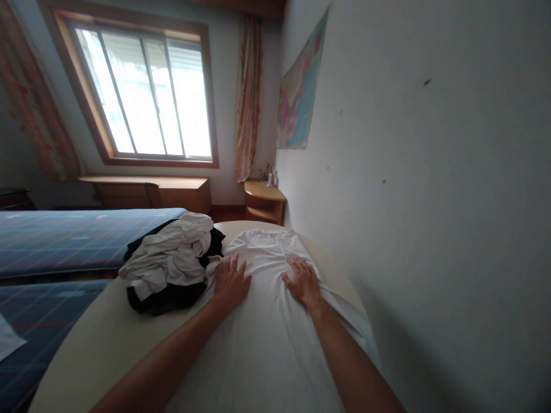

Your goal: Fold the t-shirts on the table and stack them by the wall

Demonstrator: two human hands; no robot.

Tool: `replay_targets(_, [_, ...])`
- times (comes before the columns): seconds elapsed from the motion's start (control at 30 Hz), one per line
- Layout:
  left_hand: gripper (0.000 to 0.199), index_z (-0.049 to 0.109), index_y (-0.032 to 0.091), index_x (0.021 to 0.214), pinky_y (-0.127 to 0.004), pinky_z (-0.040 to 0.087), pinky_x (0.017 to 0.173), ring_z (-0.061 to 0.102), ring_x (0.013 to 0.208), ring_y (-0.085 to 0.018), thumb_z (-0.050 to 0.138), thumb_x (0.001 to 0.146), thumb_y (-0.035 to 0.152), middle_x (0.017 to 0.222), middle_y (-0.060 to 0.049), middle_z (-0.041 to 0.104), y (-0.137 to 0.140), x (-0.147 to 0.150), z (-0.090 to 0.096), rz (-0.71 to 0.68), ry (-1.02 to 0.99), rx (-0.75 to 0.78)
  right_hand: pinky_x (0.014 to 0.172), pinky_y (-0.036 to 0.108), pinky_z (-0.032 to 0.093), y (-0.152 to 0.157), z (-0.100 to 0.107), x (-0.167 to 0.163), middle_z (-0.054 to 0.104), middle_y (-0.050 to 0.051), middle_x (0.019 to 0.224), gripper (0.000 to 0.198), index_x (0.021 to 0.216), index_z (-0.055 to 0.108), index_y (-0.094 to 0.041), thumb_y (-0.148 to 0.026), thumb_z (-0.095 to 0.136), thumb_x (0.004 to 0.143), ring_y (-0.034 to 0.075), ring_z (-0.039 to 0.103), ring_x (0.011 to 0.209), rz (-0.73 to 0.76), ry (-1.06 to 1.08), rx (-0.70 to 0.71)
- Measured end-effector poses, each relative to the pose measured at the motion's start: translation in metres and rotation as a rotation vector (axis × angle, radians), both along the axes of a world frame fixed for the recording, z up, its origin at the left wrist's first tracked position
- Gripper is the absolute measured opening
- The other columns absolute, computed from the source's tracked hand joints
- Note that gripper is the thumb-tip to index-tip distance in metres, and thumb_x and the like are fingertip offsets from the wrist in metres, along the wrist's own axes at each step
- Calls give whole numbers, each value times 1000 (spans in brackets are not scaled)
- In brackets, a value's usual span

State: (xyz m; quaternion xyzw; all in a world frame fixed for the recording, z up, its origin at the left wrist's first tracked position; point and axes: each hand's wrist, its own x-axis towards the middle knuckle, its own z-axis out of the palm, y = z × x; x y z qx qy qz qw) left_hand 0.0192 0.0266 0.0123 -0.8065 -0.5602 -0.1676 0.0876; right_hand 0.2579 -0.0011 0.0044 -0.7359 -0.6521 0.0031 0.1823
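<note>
A white T-shirt lies spread over the round cream table, its collar at the far side. My left hand rests flat on the shirt's left part, fingers apart, near the sleeve. On the right part of the shirt lies my right hand, palm down with its fingers stretched out. Small wrinkles run through the cloth around both hands. Just left of my left hand is a heap of crumpled white clothes mixed with black cloth.
Blue plaid mattresses lie left of the table. A white wall stands close on the right, with a map on it. Beyond the table are a wooden corner shelf, a low wooden desk and a window.
</note>
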Motion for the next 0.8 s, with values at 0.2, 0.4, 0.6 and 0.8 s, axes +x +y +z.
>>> replay_targets(0.2, [57,48,21,146,-54,24,116,26,147,-38,46,96,46,160,-15,32,-45,-31,-15,57,51,-160,115,34,24,-9,6,-7,53,12,145,52,139,55,-17,-42,45,94,23,45,133,62,-16,61])
replay_targets(0.4, [58,42,25,151,-53,24,116,26,147,-38,42,98,49,159,-14,34,-42,-32,-27,-2,55,-146,119,53,10,-13,0,-9,30,9,162,72,150,43,-23,-65,38,92,30,22,148,45,-47,-152])
replay_targets(0.6, [58,43,25,150,-52,25,116,34,143,-36,43,98,50,156,-13,38,-7,-26,-26,-84,54,-112,119,54,5,1,-3,-6,21,6,165,76,154,34,-26,-70,30,93,28,13,151,-18,-68,-217])
replay_targets(0.8, [58,41,26,151,-53,23,117,33,143,-36,43,98,52,156,-12,38,31,-20,-28,-119,15,-116,119,55,5,29,-4,0,20,6,165,75,155,32,-27,-70,29,93,28,12,151,-77,-69,-228])
